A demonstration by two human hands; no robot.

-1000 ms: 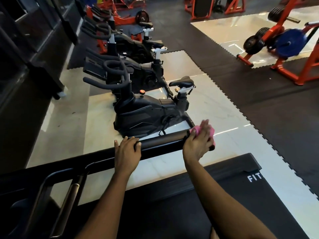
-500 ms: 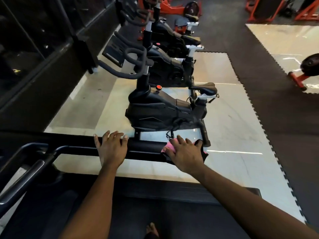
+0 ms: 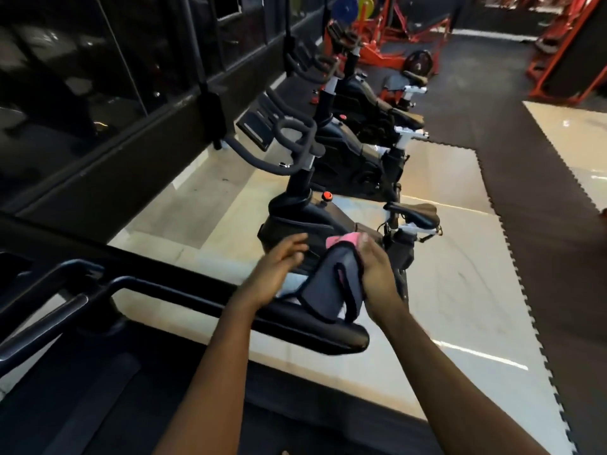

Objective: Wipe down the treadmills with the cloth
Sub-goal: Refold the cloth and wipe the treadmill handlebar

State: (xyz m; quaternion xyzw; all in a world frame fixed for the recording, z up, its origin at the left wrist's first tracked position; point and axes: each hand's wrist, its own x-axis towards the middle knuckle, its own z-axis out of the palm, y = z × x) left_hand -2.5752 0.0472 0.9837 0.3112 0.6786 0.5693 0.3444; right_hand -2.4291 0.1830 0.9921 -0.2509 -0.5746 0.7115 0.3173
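Note:
The treadmill's black side handrail [image 3: 203,307] runs across the lower middle and ends in a rounded tip at the right. Above that tip my right hand [image 3: 377,274] grips the cloth [image 3: 331,284], grey on one side and pink on the other, hanging unfolded in the air. My left hand [image 3: 279,267] hovers just left of the cloth with fingers spread, off the rail; whether it touches the cloth's edge I cannot tell. The dark treadmill deck [image 3: 98,405] fills the bottom of the view.
A row of black exercise bikes [image 3: 308,224] stands close beyond the rail on a pale shiny floor. Dark glass wall panels [image 3: 98,77] run along the left. Black rubber matting and red weight racks [image 3: 394,44] lie to the right and far back.
Both hands have come off the handrail. My right hand lifted the cloth, which now hangs open showing its grey side, and my left hand moved right toward it.

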